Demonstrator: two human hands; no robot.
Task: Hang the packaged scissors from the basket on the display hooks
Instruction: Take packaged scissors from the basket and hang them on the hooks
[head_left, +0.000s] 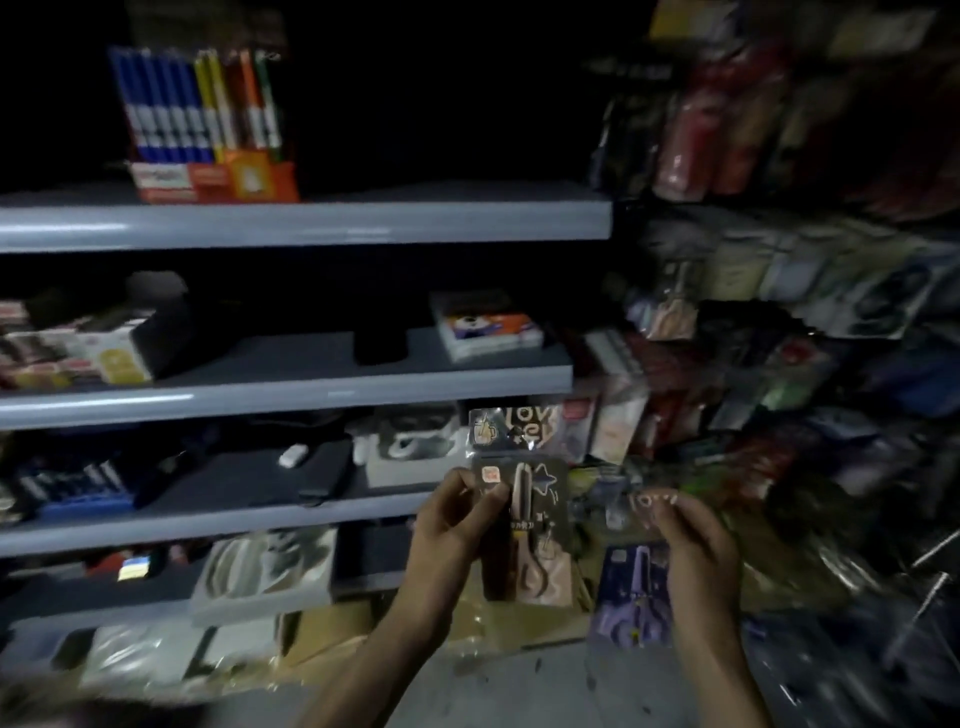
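My left hand (457, 525) grips a packaged pair of beige scissors (530, 540) by its left edge, held upright in front of the lower shelves. My right hand (696, 545) pinches the top of a second pack with purple scissors (631, 597), which hangs down from my fingers. The two packs are apart, side by side. Bare metal display hooks (930, 587) stick out at the lower right. The basket is not in view. The picture is dark and blurred.
Grey shelves (311, 223) with boxed stationery fill the left; a box of markers (208, 119) stands on the top one. Hanging packaged goods (779, 415) crowd the wall on the right. Cardboard and plastic-wrapped stock (332, 634) lie on the floor below.
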